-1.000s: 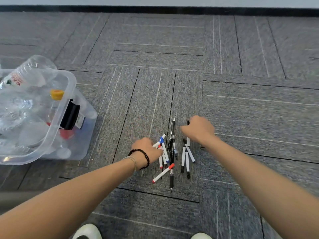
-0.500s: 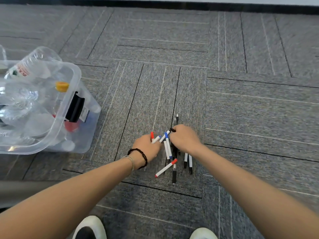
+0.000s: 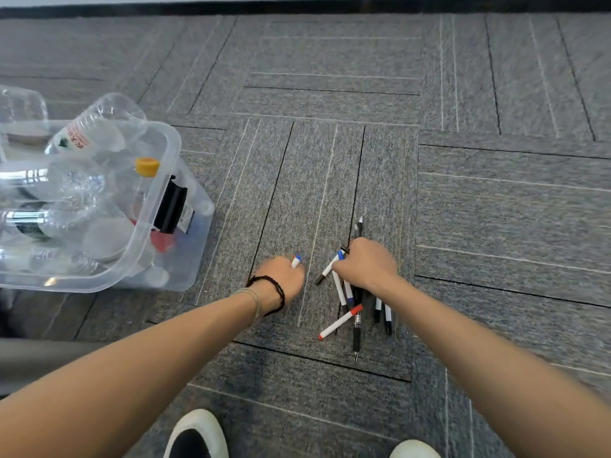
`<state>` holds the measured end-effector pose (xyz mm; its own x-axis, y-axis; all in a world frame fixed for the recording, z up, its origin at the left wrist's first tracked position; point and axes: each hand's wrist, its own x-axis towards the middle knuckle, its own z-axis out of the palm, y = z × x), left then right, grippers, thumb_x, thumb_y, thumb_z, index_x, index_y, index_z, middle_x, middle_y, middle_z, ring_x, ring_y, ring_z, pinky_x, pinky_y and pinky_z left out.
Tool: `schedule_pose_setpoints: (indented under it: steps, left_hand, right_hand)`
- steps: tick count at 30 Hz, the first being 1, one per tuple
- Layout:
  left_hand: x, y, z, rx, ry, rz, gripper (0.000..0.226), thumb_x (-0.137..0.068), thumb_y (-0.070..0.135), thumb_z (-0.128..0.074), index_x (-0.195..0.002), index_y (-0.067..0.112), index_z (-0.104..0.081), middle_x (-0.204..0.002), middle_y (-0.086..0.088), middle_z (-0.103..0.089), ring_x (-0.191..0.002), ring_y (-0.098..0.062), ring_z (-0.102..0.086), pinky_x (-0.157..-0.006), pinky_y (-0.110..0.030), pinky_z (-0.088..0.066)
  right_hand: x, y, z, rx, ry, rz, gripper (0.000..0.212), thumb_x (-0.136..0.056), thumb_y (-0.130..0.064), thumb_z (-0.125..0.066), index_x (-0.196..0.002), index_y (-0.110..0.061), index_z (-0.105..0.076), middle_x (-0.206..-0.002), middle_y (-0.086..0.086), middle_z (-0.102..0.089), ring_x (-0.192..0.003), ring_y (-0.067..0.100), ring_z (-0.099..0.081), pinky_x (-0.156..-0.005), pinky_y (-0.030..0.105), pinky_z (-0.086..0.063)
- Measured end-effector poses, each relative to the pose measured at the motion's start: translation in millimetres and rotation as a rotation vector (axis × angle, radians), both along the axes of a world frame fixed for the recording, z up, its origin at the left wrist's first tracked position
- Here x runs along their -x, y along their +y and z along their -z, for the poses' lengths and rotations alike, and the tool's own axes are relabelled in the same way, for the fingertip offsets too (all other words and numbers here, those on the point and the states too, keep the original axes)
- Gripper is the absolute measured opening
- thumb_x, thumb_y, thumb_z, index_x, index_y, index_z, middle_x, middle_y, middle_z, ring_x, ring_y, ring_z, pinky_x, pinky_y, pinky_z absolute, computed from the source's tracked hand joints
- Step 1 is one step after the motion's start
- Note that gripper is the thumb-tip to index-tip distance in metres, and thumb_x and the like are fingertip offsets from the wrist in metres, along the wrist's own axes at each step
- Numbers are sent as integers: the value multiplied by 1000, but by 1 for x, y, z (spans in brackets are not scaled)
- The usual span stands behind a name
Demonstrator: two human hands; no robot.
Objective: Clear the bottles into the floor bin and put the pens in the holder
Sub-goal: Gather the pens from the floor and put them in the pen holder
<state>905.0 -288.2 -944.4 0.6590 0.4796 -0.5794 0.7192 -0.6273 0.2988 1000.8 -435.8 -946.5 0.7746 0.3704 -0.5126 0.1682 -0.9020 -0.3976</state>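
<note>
A loose bunch of pens (image 3: 353,302), white ones with red, blue or black caps and black ones, lies on the grey carpet. My right hand (image 3: 367,264) grips several of them, their ends sticking out above and below my fist. My left hand (image 3: 281,276), with a black bracelet at the wrist, is curled round a pen or two whose red and blue tips (image 3: 296,259) show at the knuckles. A clear plastic floor bin (image 3: 155,206) at the left holds several empty clear bottles (image 3: 89,137), one with a yellow cap. No pen holder is in view.
Grey carpet tiles (image 3: 496,209) stretch to a dark skirting strip at the top. My two white shoes (image 3: 195,434) show at the bottom edge. A grey surface edge lies at the lower left.
My right hand slid left over the pens and closed round several. My left hand drew away to the left with a pen or two in its grip.
</note>
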Motion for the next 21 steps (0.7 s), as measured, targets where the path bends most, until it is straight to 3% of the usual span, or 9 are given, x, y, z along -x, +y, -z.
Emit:
schedule_pose_setpoints:
  steps: [2,4,8,13,17,21]
  left_hand:
    - [-7,-2,5,16,2,28,32,-97,37,-41,-82,13,-56,-68,-5,-57,-69,-29,-60,-62,-32,-48]
    - [-14,-7,8,-25,-27,55,29,-98,34,-41,-88,13,-59,-67,-3,-57,-68,-28,-60,-59,-32,-48]
    - [-22,-22,16,-69,-152,79,23,-91,44,-54,-98,22,-59,-79,0,-67,-73,-24,-63,-62,-30,-50]
    - [-39,-35,25,-142,-154,155,34,-82,59,-58,-98,29,-58,-91,7,-70,-82,-21,-65,-72,-36,-55]
    - [-47,-39,28,-214,-157,167,40,-83,59,-56,-110,30,-63,-98,2,-72,-90,-24,-67,-72,-32,-50]
    - [-49,-34,19,-115,-198,140,31,-91,44,-45,-78,20,-60,-71,-1,-64,-69,-25,-61,-60,-30,-44]
  right_hand:
    - [-5,-7,-5,-79,50,80,37,-93,-33,-58,-64,-16,-42,-56,-3,-40,-50,18,-36,-51,25,-29]
    - [-9,-16,-11,-121,62,135,35,-95,-35,-51,-67,-16,-45,-59,-1,-44,-53,20,-40,-56,29,-33]
    - [-10,-30,-19,-149,135,131,29,-100,-35,-48,-88,-13,-63,-69,1,-54,-63,20,-50,-59,31,-39]
    - [-6,-39,-20,-182,270,134,27,-95,-24,-51,-68,-17,-49,-58,-1,-50,-50,18,-49,-58,32,-41]
    - [-4,-40,-20,-234,307,130,14,-89,-11,-56,-76,-15,-59,-59,-3,-47,-54,18,-41,-62,38,-35]
    - [-5,-35,-20,-189,206,65,20,-91,-16,-57,-72,-16,-56,-59,-2,-48,-54,18,-43,-56,30,-34]
